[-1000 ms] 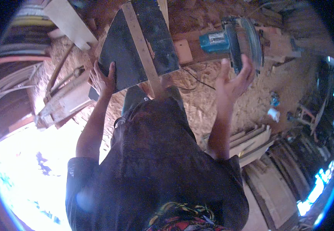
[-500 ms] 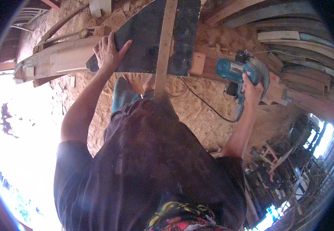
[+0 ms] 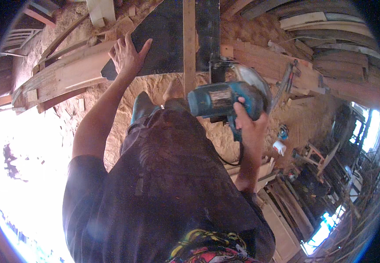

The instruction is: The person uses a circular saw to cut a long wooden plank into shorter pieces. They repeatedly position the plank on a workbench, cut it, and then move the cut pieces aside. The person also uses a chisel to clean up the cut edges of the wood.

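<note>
My right hand (image 3: 251, 122) is wrapped round the handle of a teal circular saw (image 3: 218, 100). The saw's metal base reaches the near right corner of a dark board (image 3: 166, 41); whether the blade touches it I cannot tell. Across that board, running away from me, lies a long narrow wooden strip (image 3: 189, 48). My left hand (image 3: 128, 55) rests on the board's left part with fingers spread and thumb out. Beneath the board, a wooden beam (image 3: 74, 70) shows on the left.
Sawdust and wood scraps cover the ground (image 3: 153, 85) round my feet. Curved planks (image 3: 330, 26) are stacked at the far right. A white container (image 3: 279, 147) lies to the right, beyond my forearm. The saw's black cord (image 3: 229, 163) hangs below it.
My right hand has brought the circular saw leftward and nearer, from beyond the board's right side to its near right corner. My left hand stays on the board.
</note>
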{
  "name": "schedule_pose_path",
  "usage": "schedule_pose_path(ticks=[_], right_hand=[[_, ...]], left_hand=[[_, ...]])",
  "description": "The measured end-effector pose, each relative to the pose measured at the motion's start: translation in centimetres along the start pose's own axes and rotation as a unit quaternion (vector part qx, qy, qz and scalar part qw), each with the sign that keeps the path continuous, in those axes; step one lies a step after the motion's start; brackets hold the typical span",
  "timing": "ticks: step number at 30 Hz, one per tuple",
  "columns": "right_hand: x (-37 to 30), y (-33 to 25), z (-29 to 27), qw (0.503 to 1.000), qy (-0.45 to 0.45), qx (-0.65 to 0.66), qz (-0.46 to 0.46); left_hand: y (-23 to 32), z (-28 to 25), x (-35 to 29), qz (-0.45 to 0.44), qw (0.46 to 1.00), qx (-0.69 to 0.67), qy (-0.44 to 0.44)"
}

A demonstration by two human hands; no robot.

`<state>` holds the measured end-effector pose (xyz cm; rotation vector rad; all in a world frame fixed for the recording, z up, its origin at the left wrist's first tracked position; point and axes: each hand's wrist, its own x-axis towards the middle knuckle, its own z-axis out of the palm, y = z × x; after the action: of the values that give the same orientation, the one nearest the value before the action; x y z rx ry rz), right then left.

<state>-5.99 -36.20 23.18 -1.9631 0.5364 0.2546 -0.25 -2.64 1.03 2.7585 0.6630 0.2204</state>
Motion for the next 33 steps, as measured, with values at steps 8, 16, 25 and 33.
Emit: schedule_pose_path(ticks=[8, 16, 25, 33], right_hand=[[-0.7, 2.1, 4.0, 0.995, -0.075, -0.042, -0.043], [-0.8, 0.8, 5.0, 0.990, -0.130, 0.045, 0.028], [1.4, -0.8, 5.6, 0.985, -0.159, 0.058, 0.047], [2.7, -1.5, 6.0, 0.981, -0.170, 0.082, 0.051]], left_hand=[[-0.2, 0.1, 0.3, -0.024, 0.998, -0.011, -0.054], [0.0, -0.1, 0.0, -0.008, 1.000, 0.013, -0.009], [-0.2, 0.0, -0.1, 0.000, 1.000, 0.003, -0.026], [-0.1, -0.1, 0.0, -0.005, 0.999, -0.009, -0.042]])
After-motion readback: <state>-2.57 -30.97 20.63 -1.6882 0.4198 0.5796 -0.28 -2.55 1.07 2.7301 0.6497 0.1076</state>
